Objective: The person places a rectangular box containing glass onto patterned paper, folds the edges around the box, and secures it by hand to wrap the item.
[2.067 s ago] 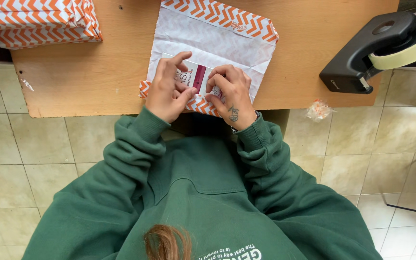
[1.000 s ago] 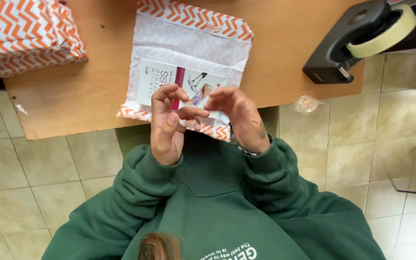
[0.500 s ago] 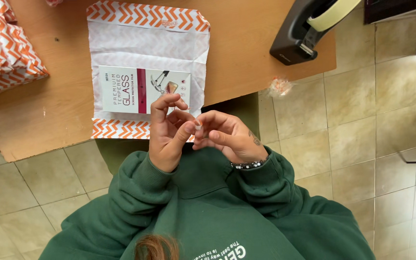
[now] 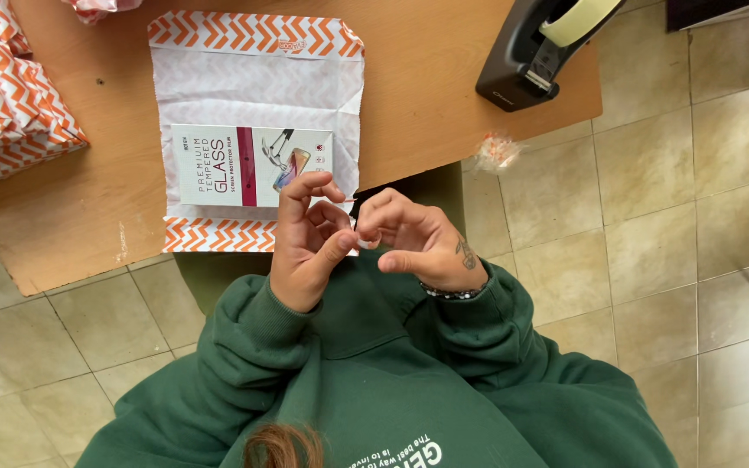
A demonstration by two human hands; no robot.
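A flat white box [image 4: 218,165] with a dark red stripe lies on a white mailer bag [image 4: 257,87] with orange chevron edges, on the wooden table [image 4: 426,95]. My left hand [image 4: 305,247] and my right hand [image 4: 422,243] are raised just in front of the table's near edge, close to my chest, with fingertips touching. Between them they pinch a small thin strip [image 4: 350,200]; what it is cannot be made out. Neither hand touches the box or the bag. My right wrist wears a bead bracelet.
A black tape dispenser [image 4: 530,52] with a yellowish roll stands at the table's right end. A pile of orange chevron mailers [image 4: 6,95] sits at the left. A crumpled bit of plastic [image 4: 496,152] lies on the tiled floor [image 4: 652,217].
Both hands have lifted off the box and bag and drawn back toward my chest, pinching together. The box now lies uncovered on the bag. The view has shifted right.
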